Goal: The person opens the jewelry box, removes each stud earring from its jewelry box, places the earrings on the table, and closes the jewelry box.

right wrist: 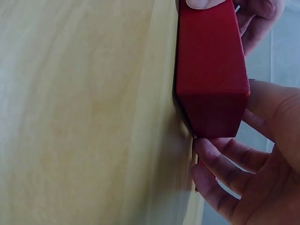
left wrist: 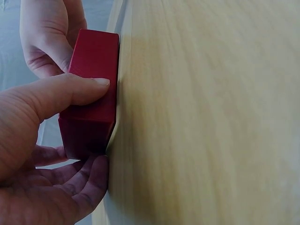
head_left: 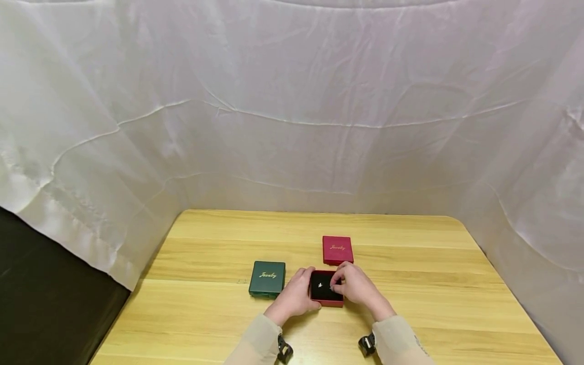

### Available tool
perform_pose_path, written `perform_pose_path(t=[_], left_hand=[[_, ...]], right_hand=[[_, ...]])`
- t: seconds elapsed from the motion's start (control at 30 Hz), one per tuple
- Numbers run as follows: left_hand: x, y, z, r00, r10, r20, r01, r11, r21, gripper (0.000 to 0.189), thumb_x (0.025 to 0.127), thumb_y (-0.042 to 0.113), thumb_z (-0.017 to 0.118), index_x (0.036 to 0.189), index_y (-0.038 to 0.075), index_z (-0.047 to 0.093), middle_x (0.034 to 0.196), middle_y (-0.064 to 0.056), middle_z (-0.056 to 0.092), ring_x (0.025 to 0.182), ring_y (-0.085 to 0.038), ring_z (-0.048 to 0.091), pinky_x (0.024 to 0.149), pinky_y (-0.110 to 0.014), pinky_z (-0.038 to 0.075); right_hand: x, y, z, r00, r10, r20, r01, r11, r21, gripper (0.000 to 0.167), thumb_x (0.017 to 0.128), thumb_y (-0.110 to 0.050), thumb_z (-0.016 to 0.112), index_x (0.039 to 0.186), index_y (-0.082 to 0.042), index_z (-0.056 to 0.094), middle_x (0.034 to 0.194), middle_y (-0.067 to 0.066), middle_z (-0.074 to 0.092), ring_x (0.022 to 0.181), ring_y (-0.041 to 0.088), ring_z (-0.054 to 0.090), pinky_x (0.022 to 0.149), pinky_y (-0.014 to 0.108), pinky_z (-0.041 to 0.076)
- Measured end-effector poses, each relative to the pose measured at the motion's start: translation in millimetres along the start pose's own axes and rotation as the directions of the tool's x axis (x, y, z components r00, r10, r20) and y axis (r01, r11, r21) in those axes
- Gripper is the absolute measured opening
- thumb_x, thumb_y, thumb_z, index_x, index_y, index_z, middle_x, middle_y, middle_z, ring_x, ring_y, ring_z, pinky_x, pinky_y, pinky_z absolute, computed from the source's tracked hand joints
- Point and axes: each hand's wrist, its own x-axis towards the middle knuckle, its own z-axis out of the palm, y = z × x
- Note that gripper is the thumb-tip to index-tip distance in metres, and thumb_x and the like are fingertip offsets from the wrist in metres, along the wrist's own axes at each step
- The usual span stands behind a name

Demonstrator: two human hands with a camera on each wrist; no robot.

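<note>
1. Red open box (head_left: 332, 303) sits on the bench (head_left: 191, 324), a small star-shaped piece (head_left: 320, 285) on its black insert (head_left: 322, 294).
2. Left hand (head_left: 295, 295) grips the box's left side, thumb against the near wall.
3. Right hand (head_left: 358, 285) bends its fingers over the insert's right part; whether they pinch anything, I cannot tell.
4. Green box (head_left: 267, 283) lies just left.

The word "Jewelry" can be read twice, both times in gold script. One stands on top of the green box (head_left: 268, 283), to the left of the open red box (head_left: 332, 303). The other stands on the red lid (head_left: 337, 254), just behind the open red box. Both words read upright from the head view.
</note>
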Motion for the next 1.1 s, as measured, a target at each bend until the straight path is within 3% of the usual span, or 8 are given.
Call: perform_pose_path(t=[0.43,0.73,1.1], left_hand=[[-0.3,1.2,-1.2,1.000,-0.004,-0.004,0.004,1.000,-0.015,0.094,0.067,0.016,0.090,0.143,-0.004,0.040,0.125,-0.018,0.052,0.106,-0.025,0.056,0.096,-0.042,0.047],[-0.6,2.6,-1.9,1.000,-0.010,0.005,0.010,1.000,-0.019,0.094,0.067,0.015,0.090,0.144,-0.004,0.039,0.127,-0.019,0.051,0.106,-0.026,0.056,0.096,-0.043,0.047],[-0.8,2.7,-1.1,1.000,-0.028,0.009,0.029,0.999,-0.025,0.094,0.068,0.015,0.090,0.144,-0.004,0.039,0.129,-0.019,0.052,0.110,-0.028,0.055,0.098,-0.044,0.047]], right_hand=[[-2.1,4.3,1.9,1.000,0.002,0.004,-0.002,0.999,0.046,0.024,0.078,-0.002,0.080,0.067,-0.021,0.070,0.100,0.000,0.058,0.099,0.025,0.056,0.091,0.046,0.048],[-7.7,6.4,-9.0,0.999,-0.036,0.019,0.033,0.989,0.147,0.020,0.081,-0.006,0.079,0.070,-0.021,0.071,0.115,0.014,0.058,0.107,0.034,0.054,0.094,0.055,0.044],[-14.9,33.0,-27.1,0.999,-0.044,-0.009,0.045,0.975,0.219,0.010,0.085,-0.007,0.075,0.081,-0.016,0.072,0.118,0.019,0.058,0.110,0.038,0.054,0.089,0.053,0.049]])
